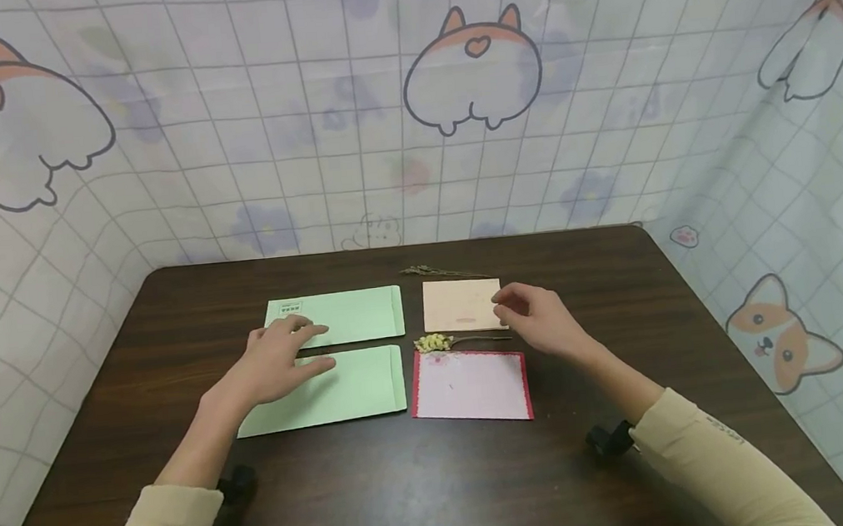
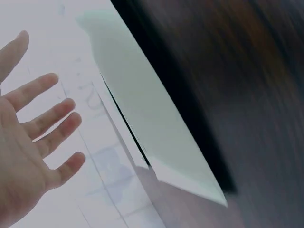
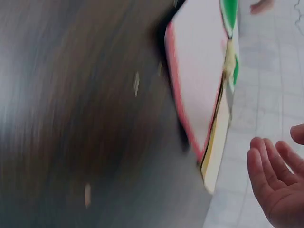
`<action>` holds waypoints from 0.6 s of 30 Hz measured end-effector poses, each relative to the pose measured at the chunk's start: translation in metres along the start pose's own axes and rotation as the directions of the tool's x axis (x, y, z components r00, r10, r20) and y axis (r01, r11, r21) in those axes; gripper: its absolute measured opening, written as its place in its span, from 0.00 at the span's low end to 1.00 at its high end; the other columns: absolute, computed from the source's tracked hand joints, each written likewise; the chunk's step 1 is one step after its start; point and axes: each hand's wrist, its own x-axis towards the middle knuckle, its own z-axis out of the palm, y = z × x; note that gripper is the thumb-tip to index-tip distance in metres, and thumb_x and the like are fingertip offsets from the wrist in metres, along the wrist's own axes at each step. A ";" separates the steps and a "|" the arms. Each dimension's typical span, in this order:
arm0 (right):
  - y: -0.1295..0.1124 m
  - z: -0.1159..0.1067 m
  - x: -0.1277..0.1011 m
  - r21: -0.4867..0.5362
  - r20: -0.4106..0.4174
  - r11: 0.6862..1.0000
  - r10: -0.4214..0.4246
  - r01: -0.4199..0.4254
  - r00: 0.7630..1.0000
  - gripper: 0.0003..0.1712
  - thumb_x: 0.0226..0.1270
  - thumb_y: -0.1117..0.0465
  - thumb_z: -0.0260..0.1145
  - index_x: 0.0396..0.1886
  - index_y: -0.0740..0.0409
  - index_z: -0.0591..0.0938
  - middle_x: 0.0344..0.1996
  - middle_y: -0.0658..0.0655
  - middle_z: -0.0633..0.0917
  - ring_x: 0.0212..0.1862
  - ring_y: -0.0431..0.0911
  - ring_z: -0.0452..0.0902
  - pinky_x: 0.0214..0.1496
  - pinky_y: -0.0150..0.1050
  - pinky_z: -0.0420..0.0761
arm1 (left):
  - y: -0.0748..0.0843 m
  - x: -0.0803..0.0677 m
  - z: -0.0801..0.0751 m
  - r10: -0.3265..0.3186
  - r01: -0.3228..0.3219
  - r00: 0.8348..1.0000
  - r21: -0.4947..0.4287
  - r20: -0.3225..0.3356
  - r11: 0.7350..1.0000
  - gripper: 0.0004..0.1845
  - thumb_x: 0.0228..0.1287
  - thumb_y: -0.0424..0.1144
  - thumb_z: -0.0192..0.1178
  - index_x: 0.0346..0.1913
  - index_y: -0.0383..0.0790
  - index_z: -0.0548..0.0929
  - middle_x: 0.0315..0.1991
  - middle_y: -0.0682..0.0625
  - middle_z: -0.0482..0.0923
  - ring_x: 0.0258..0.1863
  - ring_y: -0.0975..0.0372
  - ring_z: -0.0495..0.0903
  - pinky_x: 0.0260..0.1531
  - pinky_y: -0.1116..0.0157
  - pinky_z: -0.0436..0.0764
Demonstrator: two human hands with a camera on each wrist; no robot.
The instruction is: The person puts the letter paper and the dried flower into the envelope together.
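Observation:
Two light green envelopes lie one behind the other on the table, a rear one [image 1: 354,317] and a front one [image 1: 353,390]. Above their left part hovers my left hand [image 1: 268,364], fingers spread and holding nothing; the left wrist view shows its palm [image 2: 16,152] apart from the paper. To the right lie a cream card [image 1: 455,303] and, nearer me, a pink card with a red border [image 1: 470,386]. Between the cards is a dried yellow flower [image 1: 434,343] on a thin stem. My right hand [image 1: 542,317], fingers slightly bent with nothing in them, is by the cream card's right edge.
A dried brown sprig [image 1: 422,270] lies behind the cream card. The dark wooden table [image 1: 411,489] is bordered at the back and sides by a white grid-patterned cloth [image 1: 360,160] with cartoon dogs.

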 end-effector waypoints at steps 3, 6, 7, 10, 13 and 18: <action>-0.009 0.015 0.002 0.158 0.061 0.985 0.062 -0.071 0.996 0.19 0.78 0.58 0.63 0.59 0.66 0.79 0.46 0.66 0.86 0.46 0.57 0.86 0.49 0.52 0.85 | 0.005 0.003 0.003 0.015 -0.015 1.000 0.020 0.020 1.000 0.33 0.70 0.58 0.64 0.69 0.41 0.78 0.66 0.37 0.71 0.67 0.44 0.69 0.59 0.36 0.60; -0.017 0.032 0.003 0.313 0.115 0.937 0.125 -0.155 0.985 0.21 0.78 0.60 0.63 0.61 0.70 0.77 0.48 0.70 0.85 0.46 0.60 0.86 0.50 0.52 0.85 | 0.012 0.006 0.007 0.023 -0.025 0.999 0.045 0.047 0.999 0.33 0.68 0.58 0.66 0.69 0.43 0.78 0.67 0.38 0.70 0.68 0.45 0.68 0.61 0.36 0.60; -0.020 0.037 0.003 0.355 0.137 0.917 0.143 -0.183 0.980 0.22 0.78 0.60 0.64 0.62 0.72 0.76 0.49 0.71 0.84 0.47 0.61 0.85 0.50 0.51 0.85 | 0.014 0.007 0.008 0.027 -0.030 0.998 0.051 0.058 0.998 0.34 0.67 0.59 0.66 0.70 0.43 0.78 0.68 0.38 0.70 0.69 0.45 0.67 0.61 0.36 0.60; -0.026 0.050 0.001 0.444 0.192 0.863 0.171 -0.241 0.966 0.22 0.77 0.63 0.64 0.63 0.74 0.74 0.51 0.73 0.84 0.49 0.63 0.85 0.52 0.51 0.85 | 0.023 0.008 0.013 0.057 -0.062 0.994 0.064 0.091 0.996 0.36 0.65 0.61 0.68 0.70 0.45 0.78 0.68 0.39 0.69 0.69 0.45 0.67 0.62 0.36 0.61; -0.029 0.060 0.002 0.482 0.252 0.832 0.169 -0.275 0.953 0.23 0.77 0.64 0.64 0.64 0.74 0.73 0.51 0.72 0.84 0.51 0.63 0.85 0.53 0.50 0.84 | 0.031 0.008 0.018 0.083 -0.091 0.990 0.070 0.116 0.993 0.40 0.61 0.63 0.70 0.71 0.46 0.76 0.69 0.39 0.69 0.69 0.44 0.67 0.62 0.35 0.62; -0.032 0.075 0.005 0.496 0.316 0.818 0.142 -0.291 0.938 0.24 0.77 0.63 0.64 0.65 0.73 0.73 0.51 0.70 0.85 0.51 0.61 0.85 0.54 0.48 0.84 | 0.039 0.009 0.022 0.086 -0.096 0.985 0.061 0.148 0.993 0.45 0.55 0.64 0.74 0.74 0.48 0.74 0.70 0.40 0.68 0.69 0.45 0.66 0.62 0.36 0.62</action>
